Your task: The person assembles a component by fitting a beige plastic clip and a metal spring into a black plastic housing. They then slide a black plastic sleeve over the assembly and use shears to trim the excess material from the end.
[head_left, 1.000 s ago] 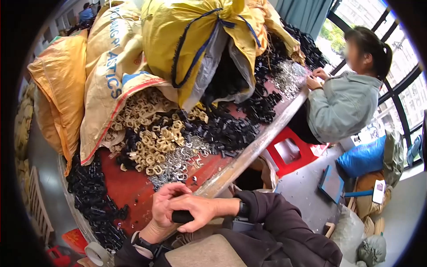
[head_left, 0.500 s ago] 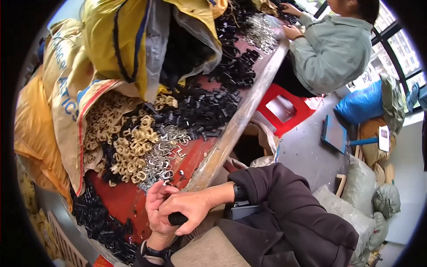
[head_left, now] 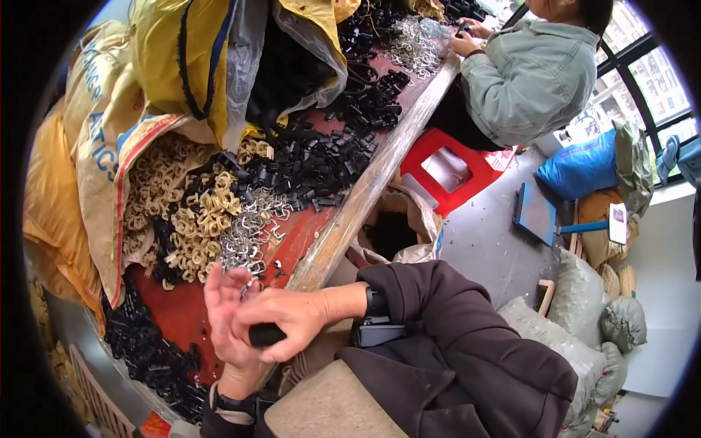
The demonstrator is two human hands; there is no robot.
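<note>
My right hand (head_left: 293, 315) is closed round a dark, rounded black piece (head_left: 266, 334), which shows between thumb and forefinger. Its exact kind cannot be made out. Beneath and to the left, my left hand (head_left: 221, 321) is held palm up with fingers apart, partly covered by the right hand. A small dark-and-silver bit shows by its fingertips, too blurred to name. Just beyond the hands lie a heap of silver metal hooks (head_left: 252, 237) and a pile of beige plastic buckles (head_left: 201, 219) on the red tabletop (head_left: 164, 310).
Black plastic parts (head_left: 321, 164) cover the table farther back, below a yellow sack (head_left: 171, 58). More black parts (head_left: 146, 350) lie at left. Right of the wooden edge (head_left: 343, 233) stand an open sack (head_left: 423, 226), a red stool (head_left: 460, 193) and a co-worker (head_left: 526, 80) handling something dark.
Both my hands have shifted slightly left in the picture, and the left fingers have straightened and spread. The whole view has slid left. The co-worker's hands have come together around something dark.
</note>
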